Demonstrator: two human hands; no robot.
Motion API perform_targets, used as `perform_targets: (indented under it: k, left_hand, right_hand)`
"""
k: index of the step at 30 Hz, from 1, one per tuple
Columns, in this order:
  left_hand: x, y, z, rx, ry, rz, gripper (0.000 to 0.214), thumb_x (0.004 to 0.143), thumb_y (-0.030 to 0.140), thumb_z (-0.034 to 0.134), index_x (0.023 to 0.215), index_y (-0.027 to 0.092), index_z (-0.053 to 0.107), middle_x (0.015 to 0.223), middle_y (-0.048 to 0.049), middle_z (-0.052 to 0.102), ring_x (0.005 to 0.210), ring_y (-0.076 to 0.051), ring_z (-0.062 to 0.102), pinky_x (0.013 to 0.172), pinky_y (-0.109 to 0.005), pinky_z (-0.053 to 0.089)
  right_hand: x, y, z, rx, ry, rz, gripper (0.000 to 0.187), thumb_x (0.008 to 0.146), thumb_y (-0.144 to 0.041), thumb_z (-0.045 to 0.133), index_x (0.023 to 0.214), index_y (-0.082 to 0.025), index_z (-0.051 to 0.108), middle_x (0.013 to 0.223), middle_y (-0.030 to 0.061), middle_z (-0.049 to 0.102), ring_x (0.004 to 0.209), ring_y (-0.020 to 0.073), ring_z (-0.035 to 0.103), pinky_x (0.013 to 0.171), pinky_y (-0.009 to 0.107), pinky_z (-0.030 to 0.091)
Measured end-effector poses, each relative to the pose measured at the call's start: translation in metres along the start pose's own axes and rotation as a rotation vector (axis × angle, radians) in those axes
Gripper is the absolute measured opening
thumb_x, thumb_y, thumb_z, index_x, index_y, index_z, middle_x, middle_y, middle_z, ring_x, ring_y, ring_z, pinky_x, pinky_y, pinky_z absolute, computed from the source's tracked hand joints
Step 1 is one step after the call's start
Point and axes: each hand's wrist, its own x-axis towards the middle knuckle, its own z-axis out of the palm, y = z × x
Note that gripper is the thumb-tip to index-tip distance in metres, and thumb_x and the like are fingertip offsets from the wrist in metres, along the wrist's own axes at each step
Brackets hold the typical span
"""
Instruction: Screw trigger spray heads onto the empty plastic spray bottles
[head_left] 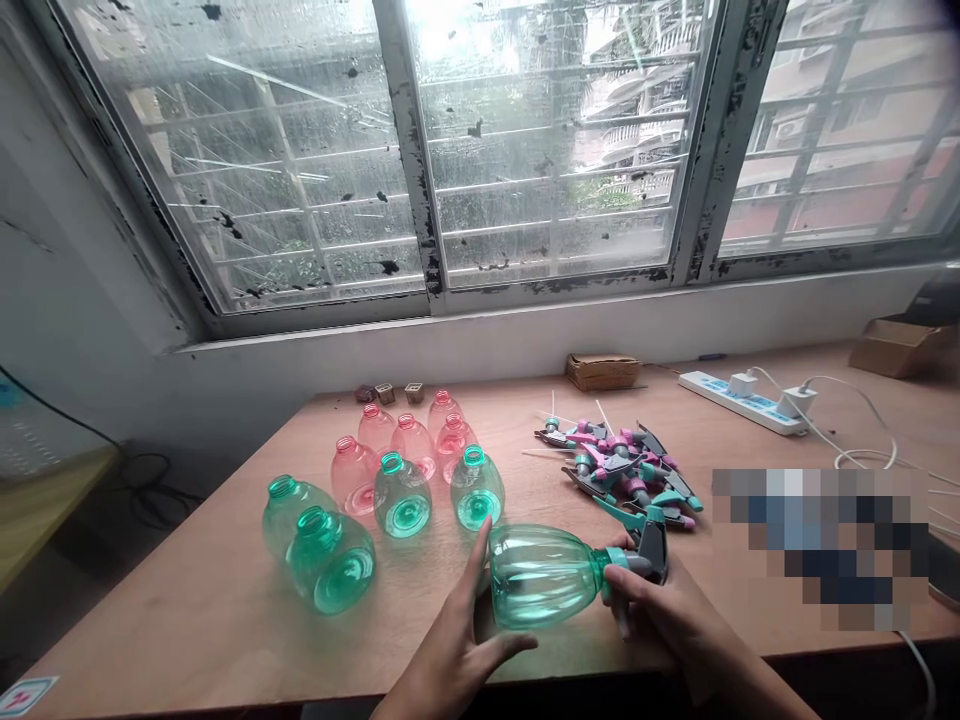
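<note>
Big window point(555, 140) at back, brown table point(225, 640) below. Green bottle point(541, 578) is on its side btwn both hands, over table's nr edge. L hand point(459, 632): fingers spread loose round its wide end. R hand point(664, 605): fingers pinch its spray top point(654, 552).

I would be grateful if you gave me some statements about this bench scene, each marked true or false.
1. The right hand grips the spray head at the neck of the held green bottle. True.
2. The left hand is at that bottle's base. True.
3. The held green bottle is upright. False: it is on its side.
4. Five pink bottles stand on the table. True.
5. The spray-head pile lies left of them. False: the spray-head pile lies to their right.
</note>
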Motion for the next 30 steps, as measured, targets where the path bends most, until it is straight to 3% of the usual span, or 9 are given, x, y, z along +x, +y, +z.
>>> perform_targets:
  k: [4,8,12,17,23,26,30]
  left_hand:
    - [-0.002,-0.007,-0.001,0.006,-0.016,-0.019,0.114,0.082,0.021,0.079,0.162,0.035,0.0,0.17,-0.0022,0.024,0.157,-0.029,0.013,0.129,-0.046,0.012]
    - [-0.004,-0.012,-0.003,0.012,-0.01,-0.062,0.114,0.079,0.032,0.083,0.163,0.03,0.006,0.171,-0.0063,0.018,0.157,-0.034,0.009,0.128,-0.048,0.011]
    - [-0.003,-0.013,-0.004,0.036,-0.008,-0.024,0.105,0.082,0.033,0.082,0.161,0.033,0.014,0.168,-0.0065,0.025,0.154,-0.035,0.021,0.128,-0.048,0.015]
    - [-0.003,-0.017,-0.002,0.068,-0.007,0.032,0.1,0.09,0.025,0.072,0.16,0.04,0.003,0.165,-0.005,0.031,0.149,-0.03,0.034,0.126,-0.048,0.024]
    - [-0.006,-0.012,-0.003,0.029,-0.004,-0.027,0.12,0.079,0.029,0.084,0.161,0.037,-0.003,0.17,-0.0029,0.02,0.157,-0.031,0.016,0.129,-0.045,0.013]
    - [-0.005,-0.009,-0.005,-0.006,-0.029,-0.018,0.107,0.083,0.035,0.08,0.161,0.036,0.008,0.17,-0.0036,0.021,0.156,-0.031,0.016,0.129,-0.046,0.011]
    - [-0.004,-0.012,-0.004,0.029,-0.034,0.018,0.1,0.083,0.029,0.08,0.159,0.038,0.017,0.168,-0.0026,0.024,0.156,-0.032,0.019,0.128,-0.048,0.014]
  right_hand:
    - [0.001,0.0,0.0,0.032,-0.001,0.005,0.046,0.075,-0.054,0.084,0.092,-0.02,0.059,0.065,-0.0014,0.07,0.045,0.0147,0.061,0.049,0.027,0.044]
    - [0.0,-0.002,0.001,0.02,-0.032,-0.014,0.046,0.074,-0.052,0.086,0.095,-0.019,0.062,0.063,-0.0017,0.069,0.05,0.016,0.061,0.053,0.029,0.046]
    - [-0.002,-0.003,0.001,0.011,-0.033,-0.007,0.046,0.073,-0.053,0.086,0.095,-0.019,0.062,0.065,0.0001,0.072,0.053,0.0167,0.061,0.056,0.03,0.046]
    - [-0.002,-0.003,0.001,0.017,-0.034,0.023,0.048,0.074,-0.054,0.086,0.094,-0.02,0.058,0.067,0.0006,0.073,0.051,0.0161,0.06,0.054,0.029,0.045]
    - [-0.002,-0.002,-0.001,0.004,-0.04,0.0,0.044,0.077,-0.053,0.083,0.096,-0.021,0.059,0.069,-0.0002,0.072,0.052,0.0165,0.06,0.057,0.032,0.047]
    - [-0.002,0.0,-0.002,0.005,-0.038,-0.004,0.045,0.076,-0.052,0.084,0.096,-0.022,0.058,0.069,-0.0003,0.072,0.053,0.0173,0.061,0.058,0.033,0.048]
    - [-0.001,0.001,-0.002,0.009,-0.028,0.004,0.047,0.076,-0.054,0.083,0.097,-0.021,0.057,0.069,0.0006,0.072,0.053,0.0168,0.059,0.055,0.031,0.047]
